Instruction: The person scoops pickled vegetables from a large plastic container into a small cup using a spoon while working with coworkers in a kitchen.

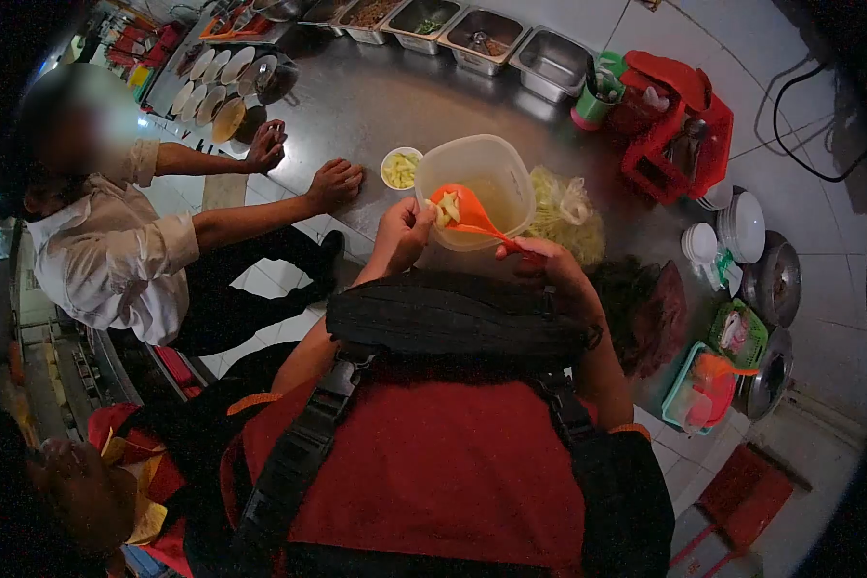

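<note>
Pinches translucent container [498, 159] rim with left hand [405, 231], gripping orange scoop [484, 216] of pale pieces [448, 208] over it with right hand [541, 260].

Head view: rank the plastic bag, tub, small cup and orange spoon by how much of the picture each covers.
1. Tub
2. Plastic bag
3. Orange spoon, long but narrow
4. Small cup

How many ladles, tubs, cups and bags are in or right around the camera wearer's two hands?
Orange plastic ladle: 1
Translucent plastic tub: 1
Small round white cup of pale yellow pieces: 1
Clear plastic bag of pale green food: 1
Total: 4
</note>
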`<state>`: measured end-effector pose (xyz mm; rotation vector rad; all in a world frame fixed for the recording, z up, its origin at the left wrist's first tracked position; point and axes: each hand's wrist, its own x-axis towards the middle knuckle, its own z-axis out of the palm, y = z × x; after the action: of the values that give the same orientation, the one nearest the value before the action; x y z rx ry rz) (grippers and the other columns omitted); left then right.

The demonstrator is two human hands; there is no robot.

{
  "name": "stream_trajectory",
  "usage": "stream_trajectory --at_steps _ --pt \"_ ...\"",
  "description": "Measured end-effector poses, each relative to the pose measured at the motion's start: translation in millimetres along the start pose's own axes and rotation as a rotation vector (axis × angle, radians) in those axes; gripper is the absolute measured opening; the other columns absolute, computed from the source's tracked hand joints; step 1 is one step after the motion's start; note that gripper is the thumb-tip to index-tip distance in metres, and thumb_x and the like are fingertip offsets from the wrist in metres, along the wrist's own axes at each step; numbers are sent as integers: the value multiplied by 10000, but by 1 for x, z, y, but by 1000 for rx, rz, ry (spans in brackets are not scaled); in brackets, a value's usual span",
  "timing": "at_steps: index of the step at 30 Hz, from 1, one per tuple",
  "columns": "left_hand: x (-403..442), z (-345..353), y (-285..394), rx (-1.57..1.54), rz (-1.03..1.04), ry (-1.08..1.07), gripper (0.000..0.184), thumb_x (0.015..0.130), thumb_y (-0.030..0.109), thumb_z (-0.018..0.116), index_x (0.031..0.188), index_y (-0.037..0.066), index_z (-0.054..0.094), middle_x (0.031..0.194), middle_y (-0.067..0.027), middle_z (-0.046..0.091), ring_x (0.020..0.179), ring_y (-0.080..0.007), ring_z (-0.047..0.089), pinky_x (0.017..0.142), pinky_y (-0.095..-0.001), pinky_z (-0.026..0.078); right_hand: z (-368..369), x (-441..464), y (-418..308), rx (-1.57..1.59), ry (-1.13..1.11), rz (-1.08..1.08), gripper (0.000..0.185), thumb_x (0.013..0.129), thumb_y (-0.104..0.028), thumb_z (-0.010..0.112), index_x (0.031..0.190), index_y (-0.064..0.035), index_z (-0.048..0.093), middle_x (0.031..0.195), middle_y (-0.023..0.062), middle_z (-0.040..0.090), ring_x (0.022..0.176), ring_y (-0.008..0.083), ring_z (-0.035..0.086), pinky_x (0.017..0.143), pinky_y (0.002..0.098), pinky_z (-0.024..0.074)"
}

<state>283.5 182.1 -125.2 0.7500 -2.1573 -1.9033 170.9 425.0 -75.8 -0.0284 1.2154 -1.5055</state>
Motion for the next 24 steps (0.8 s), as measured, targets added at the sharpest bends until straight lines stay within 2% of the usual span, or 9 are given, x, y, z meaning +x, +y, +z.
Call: stream_trajectory --at_steps 3,5,10,13,15,17,20,22,24 --pt "-2 -2 3 51 -35 31 293 961 288 569 785 65 497 624 11 490 556 -79 430 515 -245 352 -1 -1 1 -11 10 62 309 918 -370 554 922 -87 677 697 -63 479 619 61 398 581 236 335" --pt "-1 -4 4 71 -44 43 297 962 292 570 787 61 502 618 12 486 551 -83 431 512 -247 352 2 -5 -4 78 -64 85 319 922 -378 548 939 -87 675 662 -73 457 577 58 388 541 233 315" --pt "-1 -3 8 -92 -52 -95 360 1010 369 447 848 56 517 678 -22 506 617 -108 461 576 -275 391 -8 3 -3 8 -12 47 316 944 -370 501 939 -95 654 604 -85 383 495 65 332 467 249 261" --pt "14 6 -23 -194 1 -57 388 1023 394 387 856 61 497 705 -38 517 655 -113 476 608 -279 402 -5 -6 -14 43 -3 31 316 962 -364 455 914 -102 625 586 -80 348 462 76 292 448 265 238" --pt "18 6 -25 -203 6 -62 373 1022 378 398 855 58 490 700 -37 519 638 -117 477 595 -286 404 -3 -10 -20 62 6 -7 315 971 -360 432 904 -107 607 582 -76 332 455 80 278 445 274 230" --pt "24 6 -26 -216 14 -73 358 1021 363 409 853 55 483 695 -36 520 622 -121 479 582 -293 406 -6 -8 -20 52 107 -29 302 997 -363 402 878 -129 550 546 -98 270 445 41 235 405 233 192" --pt "34 5 -19 -226 60 -70 320 1018 321 430 861 48 481 670 -27 511 587 -128 477 551 -314 406 -9 1 -20 46 146 -137 307 1004 -368 396 814 -151 503 538 -88 274 441 52 247 407 241 209" --pt "38 2 -3 -9 118 -12 312 1008 301 460 832 46 493 637 -25 500 563 -134 481 528 -333 405 -1 1 -21 64 187 -124 312 1003 -370 398 787 -158 474 535 -82 274 439 60 254 409 246 213" --pt "66 5 -20 69 230 29 324 1000 307 473 813 44 501 629 -47 509 564 -152 498 533 -344 408 6 6 -26 66 231 -141 321 1002 -373 400 760 -166 444 532 -77 274 437 69 261 411 252 216"
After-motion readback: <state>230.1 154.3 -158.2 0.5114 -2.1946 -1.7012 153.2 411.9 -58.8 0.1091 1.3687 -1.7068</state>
